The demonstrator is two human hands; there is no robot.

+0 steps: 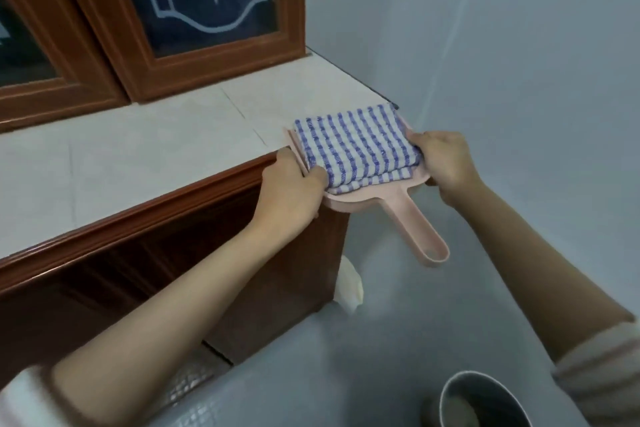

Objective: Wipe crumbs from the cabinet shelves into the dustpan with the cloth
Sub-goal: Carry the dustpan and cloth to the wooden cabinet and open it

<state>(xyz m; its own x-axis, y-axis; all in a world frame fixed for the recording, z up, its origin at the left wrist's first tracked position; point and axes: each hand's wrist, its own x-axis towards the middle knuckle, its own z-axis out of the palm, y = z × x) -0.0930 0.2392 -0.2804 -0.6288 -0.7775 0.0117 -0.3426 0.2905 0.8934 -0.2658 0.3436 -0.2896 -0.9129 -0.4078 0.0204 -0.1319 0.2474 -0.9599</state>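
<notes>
**Item: pink dustpan with folded cloth, held at both sides on the tiled ledge**

- Pink dustpan (410, 220): lies at the right end of the tiled ledge (138, 149), between the two sets of fingers. Its handle sticks out past the ledge edge, towards the person.
- Checked cloth (356, 146): blue and white, folded into a flat stack. It lies in the dustpan's tray, between the fingers of both hands.
- Left hand (291, 184): fingers curled round the dustpan's left rim, thumb on the cloth's near corner.
- Right hand (446, 163): fingers clenched on the dustpan's right rim, fingertips touching the cloth's right edge.
- Glazed cabinet doors (207, 10): brown frames with patterned glass, closed, beyond the fingers at the back of the ledge.
- Lower cabinet front (138, 270): dark wood, under the left fingers.
- Pale wall (502, 45): just beyond the right fingers, meeting the ledge end.
- Cream object (349, 288): part hidden behind the cabinet corner, kind unclear.
- Round container (485, 402): at the bottom edge, well apart from the fingers.
</notes>
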